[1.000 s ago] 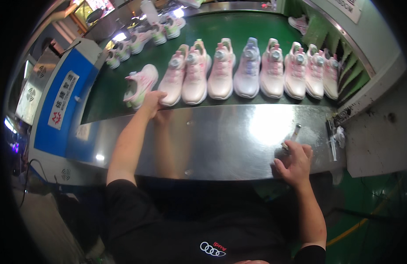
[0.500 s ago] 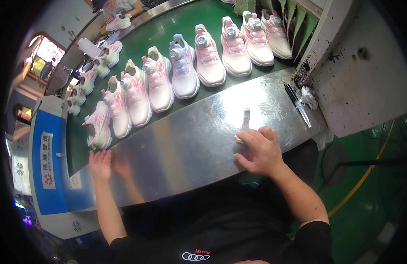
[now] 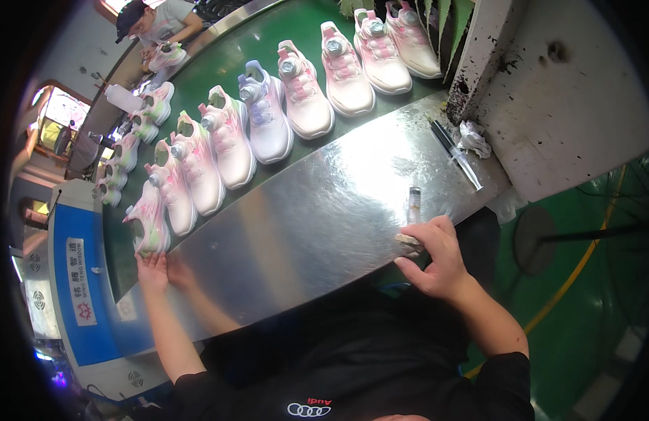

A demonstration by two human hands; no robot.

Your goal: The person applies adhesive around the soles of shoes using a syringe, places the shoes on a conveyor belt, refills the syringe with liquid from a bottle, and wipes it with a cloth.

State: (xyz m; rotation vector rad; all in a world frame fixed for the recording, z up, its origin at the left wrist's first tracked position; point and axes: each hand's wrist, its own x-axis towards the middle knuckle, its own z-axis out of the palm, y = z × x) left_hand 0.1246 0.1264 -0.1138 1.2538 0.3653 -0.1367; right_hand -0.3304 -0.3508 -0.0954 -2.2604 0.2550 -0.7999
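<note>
Tube (image 3: 414, 205) in right fingers (image 3: 428, 234), contents unclear

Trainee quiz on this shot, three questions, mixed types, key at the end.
1. Multiple choice: what does the right hand hold?
(a) a clear tube
(b) a brush
(c) scissors

2. True or false: the lavender shoe has pinkish shoes on both sides in the near row.

3. Open: which hand is nearest the leftmost shoe of the near row?

Key: 1. (a). 2. True. 3. The left hand.
</note>
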